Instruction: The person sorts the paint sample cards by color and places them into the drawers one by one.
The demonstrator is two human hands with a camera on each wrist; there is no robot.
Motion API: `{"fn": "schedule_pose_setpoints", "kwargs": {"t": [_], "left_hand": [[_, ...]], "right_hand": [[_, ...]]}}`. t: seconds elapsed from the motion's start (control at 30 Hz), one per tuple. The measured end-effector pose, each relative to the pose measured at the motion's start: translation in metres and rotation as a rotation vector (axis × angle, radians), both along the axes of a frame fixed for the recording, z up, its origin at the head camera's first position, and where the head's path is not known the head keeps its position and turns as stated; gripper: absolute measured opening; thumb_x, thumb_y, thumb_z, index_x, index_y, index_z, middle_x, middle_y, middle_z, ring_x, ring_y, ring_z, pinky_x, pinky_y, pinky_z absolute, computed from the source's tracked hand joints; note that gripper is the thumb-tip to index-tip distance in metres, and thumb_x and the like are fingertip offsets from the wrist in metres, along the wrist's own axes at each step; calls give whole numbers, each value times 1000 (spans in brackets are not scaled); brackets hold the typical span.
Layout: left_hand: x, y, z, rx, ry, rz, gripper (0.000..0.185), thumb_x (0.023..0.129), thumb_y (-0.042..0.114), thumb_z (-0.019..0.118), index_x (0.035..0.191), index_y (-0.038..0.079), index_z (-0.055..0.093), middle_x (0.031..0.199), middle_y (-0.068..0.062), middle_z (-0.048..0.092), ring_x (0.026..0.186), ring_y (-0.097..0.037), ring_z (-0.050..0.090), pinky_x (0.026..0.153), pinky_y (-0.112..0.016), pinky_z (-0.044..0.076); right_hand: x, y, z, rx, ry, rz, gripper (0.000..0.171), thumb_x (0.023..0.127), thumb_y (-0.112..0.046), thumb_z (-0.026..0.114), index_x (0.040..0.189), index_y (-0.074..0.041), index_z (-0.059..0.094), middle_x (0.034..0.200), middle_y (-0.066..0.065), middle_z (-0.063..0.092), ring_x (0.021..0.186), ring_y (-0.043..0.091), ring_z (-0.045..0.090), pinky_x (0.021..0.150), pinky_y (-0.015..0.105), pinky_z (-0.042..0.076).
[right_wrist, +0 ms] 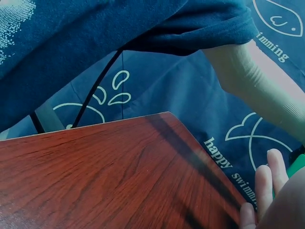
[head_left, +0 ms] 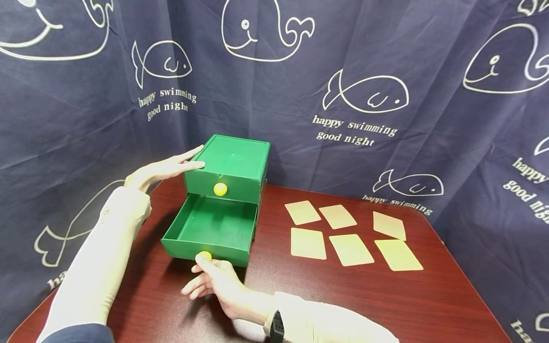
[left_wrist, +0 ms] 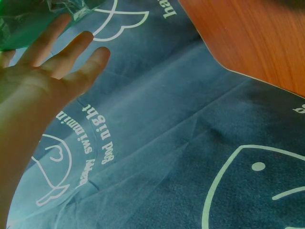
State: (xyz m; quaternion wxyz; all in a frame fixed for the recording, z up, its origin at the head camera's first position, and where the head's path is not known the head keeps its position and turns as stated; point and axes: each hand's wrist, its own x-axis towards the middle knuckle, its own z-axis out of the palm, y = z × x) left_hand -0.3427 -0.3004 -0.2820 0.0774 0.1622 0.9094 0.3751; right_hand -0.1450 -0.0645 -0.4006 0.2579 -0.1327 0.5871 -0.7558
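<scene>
A green two-drawer box [head_left: 233,155] stands at the back left of the table. Its lower drawer [head_left: 214,224] is pulled out, with bare green floor showing; the upper one, with a yellow knob [head_left: 220,189], is closed. My left hand [head_left: 165,169] rests on the box's top left edge, fingers stretched out and spread. At the front of the lower drawer, my right hand [head_left: 220,286] touches the lower yellow knob [head_left: 207,255] with its thumb. The other fingers are loosely bent below and left of the knob, not curled round it.
Several pale yellow cards lie in two rows on the right of the reddish-brown table [head_left: 300,295], among them a front-left card [head_left: 308,243] and a front-right card [head_left: 399,255]. A dark blue curtain [head_left: 274,95] with white whale and fish drawings hangs behind.
</scene>
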Motion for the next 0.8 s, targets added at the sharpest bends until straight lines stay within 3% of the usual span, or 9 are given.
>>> {"fn": "schedule_pose_setpoints", "kwargs": {"t": [0.17, 0.27, 0.37, 0.47, 0.57, 0.67, 0.8], "left_hand": [[1, 0, -1, -3, 0, 7, 75, 97, 51, 49, 156, 33, 5, 164, 3, 4, 151, -24, 1, 121, -57, 8], [1, 1, -1, 3, -3, 0, 76, 97, 51, 48, 156, 32, 4, 165, 2, 3, 151, -26, 1, 120, -57, 8], [1, 2, -1, 7, -5, -4, 75, 97, 51, 49, 156, 33, 5, 165, 2, 3, 151, -25, 2, 121, -56, 8], [2, 2, 0, 5, -9, 0, 75, 97, 52, 49, 156, 34, 6, 164, 2, 3, 151, -25, 2, 121, -56, 7], [3, 1, 1, 6, -4, 3, 76, 97, 52, 49, 156, 33, 6, 164, 2, 4, 151, -25, 1, 121, -56, 7], [2, -1, 1, 5, -8, 6, 76, 97, 52, 49, 156, 33, 6, 164, 3, 3, 151, -25, 0, 121, -56, 7], [0, 0, 1, 11, 2, -6, 76, 97, 50, 49, 156, 31, 5, 164, 3, 3, 151, -25, 1, 121, -56, 7]], "right_hand": [[4, 11, 3, 88, 8, 88, 25, 96, -34, 54, 98, -10, 56, 101, 47, 56, 52, 5, 60, 56, 19, 47], [8, 32, 6, 159, 67, 160, 22, 93, -26, 59, 97, -5, 61, 96, 45, 60, 53, 5, 59, 55, 18, 46], [5, 63, 10, 238, 235, 231, 24, 91, -18, 64, 101, 3, 65, 90, 40, 64, 57, 5, 61, 57, 18, 51], [-10, 100, 11, 335, 504, 257, 21, 91, -17, 65, 100, 2, 67, 85, 31, 68, 63, 4, 63, 61, 23, 57], [-33, 137, 8, 496, 715, 172, 19, 91, -24, 66, 100, -7, 68, 86, 11, 73, 72, 2, 65, 67, 24, 57], [-65, 169, 1, 694, 896, -13, 20, 87, -30, 70, 98, -13, 69, 88, 0, 71, 77, 4, 62, 70, 22, 52], [-105, 202, -13, 941, 1080, -296, 34, 76, -34, 79, 97, -8, 69, 94, 6, 70, 89, 21, 61, 80, 36, 49]]}}
